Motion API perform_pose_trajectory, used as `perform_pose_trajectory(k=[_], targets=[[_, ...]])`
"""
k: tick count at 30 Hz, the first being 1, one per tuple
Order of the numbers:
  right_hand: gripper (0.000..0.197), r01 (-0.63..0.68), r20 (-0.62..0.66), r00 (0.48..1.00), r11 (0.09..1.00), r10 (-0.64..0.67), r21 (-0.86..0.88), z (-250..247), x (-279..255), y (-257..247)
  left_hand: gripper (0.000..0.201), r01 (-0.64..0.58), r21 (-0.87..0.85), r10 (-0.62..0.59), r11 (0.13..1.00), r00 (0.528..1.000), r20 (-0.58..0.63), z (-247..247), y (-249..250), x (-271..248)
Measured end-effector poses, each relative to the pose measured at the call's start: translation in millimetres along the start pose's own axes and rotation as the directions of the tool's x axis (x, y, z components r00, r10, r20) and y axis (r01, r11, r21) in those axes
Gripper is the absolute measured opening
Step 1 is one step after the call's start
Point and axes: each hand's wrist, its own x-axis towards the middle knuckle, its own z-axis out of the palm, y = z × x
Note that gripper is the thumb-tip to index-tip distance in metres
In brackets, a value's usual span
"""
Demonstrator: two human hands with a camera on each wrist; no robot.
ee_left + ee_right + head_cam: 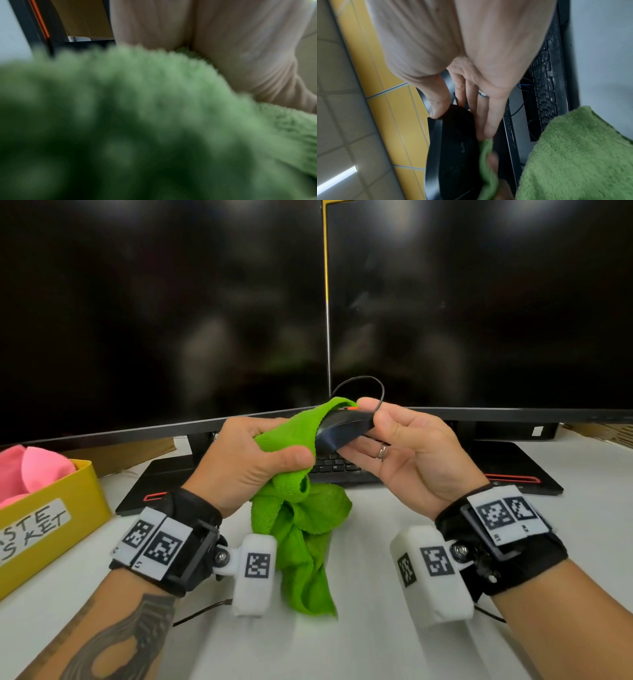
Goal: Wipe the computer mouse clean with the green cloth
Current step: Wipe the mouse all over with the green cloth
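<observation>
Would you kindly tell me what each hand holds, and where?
Right hand pinches the black corded mouse at its front end; left hand grips the green terry cloth mid-bunch.

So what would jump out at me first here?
The bright green cloth, bunched in the left hand mid-air and pressed against a black computer mouse that the right hand pinches. Then two big dark monitors behind, and a yellow basket far left.

Two monitors point(161, 313), one mouse point(342, 428), one cloth point(301, 508)
</observation>
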Motion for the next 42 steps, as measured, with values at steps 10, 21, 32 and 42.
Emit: perform_pose_trajectory(k=[10, 21, 32, 42], targets=[[0.038, 0.023, 0.078, 0.997, 0.999, -0.025, 0.033, -7, 0, -3, 0.052, 0.037, -0.135, -0.052, 0.990, 0.993, -0.110, -1, -8, 2], [0.034, 0.118, -0.009, 0.993, 0.992, -0.119, -0.047, -9, 4, 2, 0.066, 0.101, -0.083, -0.099, 0.991, 0.995, 0.026, 13, -8, 2], [0.027, 0.176, 0.007, 0.983, 0.947, -0.181, -0.268, -8, 1, -2, 0.057, 0.032, 0.077, -0.023, 0.997, 0.993, -0.117, 14, -4, 5], [0.033, 0.150, 0.054, 0.989, 0.942, -0.140, -0.300, -6, 1, 6, 0.071, 0.164, 0.026, -0.165, 0.986, 0.986, 0.032, 14, 1, 6]])
